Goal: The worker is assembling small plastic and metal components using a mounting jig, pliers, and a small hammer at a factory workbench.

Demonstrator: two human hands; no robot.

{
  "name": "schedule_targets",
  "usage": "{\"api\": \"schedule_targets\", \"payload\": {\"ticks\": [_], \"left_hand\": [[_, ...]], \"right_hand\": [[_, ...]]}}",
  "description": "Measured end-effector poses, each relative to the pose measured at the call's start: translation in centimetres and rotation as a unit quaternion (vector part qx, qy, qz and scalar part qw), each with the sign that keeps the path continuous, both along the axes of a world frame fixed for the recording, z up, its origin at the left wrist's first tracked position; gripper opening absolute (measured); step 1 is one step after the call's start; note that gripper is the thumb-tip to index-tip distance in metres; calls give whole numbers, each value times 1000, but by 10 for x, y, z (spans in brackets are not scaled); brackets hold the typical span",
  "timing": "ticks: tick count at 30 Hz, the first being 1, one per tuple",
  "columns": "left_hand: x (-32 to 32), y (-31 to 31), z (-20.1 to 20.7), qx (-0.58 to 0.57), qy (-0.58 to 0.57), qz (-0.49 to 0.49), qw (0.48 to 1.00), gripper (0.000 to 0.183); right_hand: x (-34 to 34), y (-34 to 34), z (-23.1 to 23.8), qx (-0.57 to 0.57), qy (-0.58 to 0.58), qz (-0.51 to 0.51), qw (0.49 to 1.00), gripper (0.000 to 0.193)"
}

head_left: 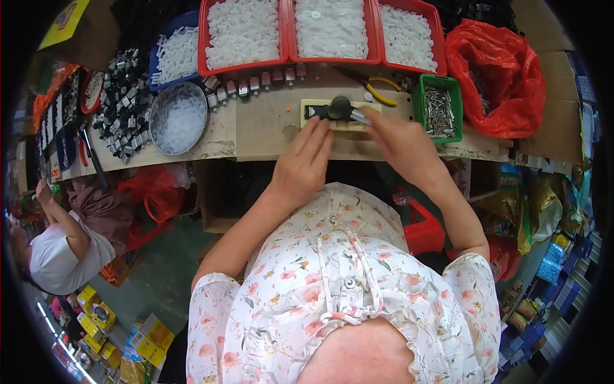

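My right hand [409,144] is closed round the handle of a small hammer [341,107]. Its round black head sits just over a cream block [358,125] at the table's front. On the block lies a small black part [314,111], partly covered by the hammer head and my fingers. The fingers of my left hand [304,160] are held together, their tips pressed on that part from the near side. Past the block are pliers with yellow handles [382,96] and a small white disc [368,96]. A green basket [417,102] of metal pins stands beside my right hand.
Red trays [202,38] of white plastic pieces line the back. Leftward are a metal bowl [152,128], a blue tray [153,70] and piled black-and-silver parts [125,121]. Small pink-topped parts [254,83] form a row. A red bag [505,77] stands right; another person [64,249] sits left.
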State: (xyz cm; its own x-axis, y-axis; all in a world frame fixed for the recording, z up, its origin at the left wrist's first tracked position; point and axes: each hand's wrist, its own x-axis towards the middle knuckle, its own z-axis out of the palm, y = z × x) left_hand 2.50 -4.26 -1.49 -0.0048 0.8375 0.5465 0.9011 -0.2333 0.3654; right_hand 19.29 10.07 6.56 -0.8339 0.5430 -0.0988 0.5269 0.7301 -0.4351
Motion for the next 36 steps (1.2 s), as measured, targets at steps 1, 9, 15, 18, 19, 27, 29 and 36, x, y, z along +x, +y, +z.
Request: {"api": "schedule_targets", "payload": {"ticks": [1, 9, 15, 18, 19, 27, 29, 36], "left_hand": [[-3, -1, 2, -4, -4, 12, 1000, 35], [-5, 18, 7, 15, -4, 10, 1000, 36], [10, 38, -2, 28, 10, -4, 1000, 28], [8, 38, -5, 38, 15, -2, 999, 29], [7, 38, -6, 37, 23, -6, 999, 28], [13, 39, -4, 34, 1, 9, 999, 30], [12, 41, -2, 27, -17, 4, 999, 31], [-2, 56, 16, -40, -33, -31, 998, 41]], "right_hand": [[2, 2, -6, -20, 24, 2, 1000, 35], [25, -2, -8, 18, 104, -26, 994, 31], [57, -7, -4, 64, 195, -112, 972, 27], [63, -1, -16, 39, 66, -118, 990, 26], [63, 5, -13, 38, 86, -119, 988, 27], [24, 120, -14, 252, 93, -117, 956, 20], [19, 155, -31, 284, 73, -90, 952, 21], [10, 133, -14, 299, 134, -58, 943, 18]]}}
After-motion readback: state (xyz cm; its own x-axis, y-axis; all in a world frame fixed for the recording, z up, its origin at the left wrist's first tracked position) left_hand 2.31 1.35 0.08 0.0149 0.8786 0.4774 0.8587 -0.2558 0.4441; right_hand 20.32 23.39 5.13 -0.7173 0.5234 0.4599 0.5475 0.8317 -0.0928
